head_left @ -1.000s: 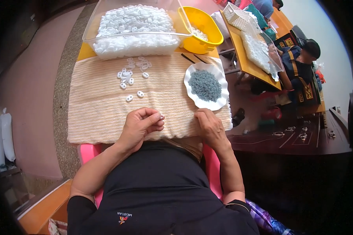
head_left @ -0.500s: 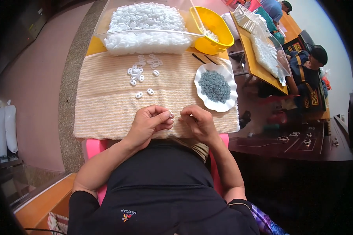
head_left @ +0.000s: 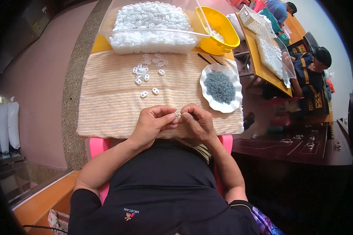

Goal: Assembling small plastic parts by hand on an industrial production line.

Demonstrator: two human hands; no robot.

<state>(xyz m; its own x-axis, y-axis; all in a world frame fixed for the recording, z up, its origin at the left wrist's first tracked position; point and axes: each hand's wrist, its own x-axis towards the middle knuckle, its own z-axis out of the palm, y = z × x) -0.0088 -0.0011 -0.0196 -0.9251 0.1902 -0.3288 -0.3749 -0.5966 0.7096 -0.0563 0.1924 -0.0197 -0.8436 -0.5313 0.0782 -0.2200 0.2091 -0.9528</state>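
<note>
white plastic piece (head_left: pixel 178 115) pinched between my left hand (head_left: pixel 153 124) and right hand (head_left: pixel 197 122) fingertips over striped cloth (head_left: pixel 106 102); fitting step, probably. next calls for another loose white piece (head_left: pixel 144 94).

1. A yellow tabletop (head_left: pixel 96 44) is carrying a beige striped woven cloth (head_left: pixel 106 98).
2. A clear plastic tub of white pieces (head_left: pixel 153 27) and a yellow plastic bowl (head_left: pixel 219 29) are sitting at the far edge.
3. Loose white plastic pieces (head_left: pixel 147 72) and a white scalloped dish of grey bits (head_left: pixel 220 87) are lying on the cloth.
</note>
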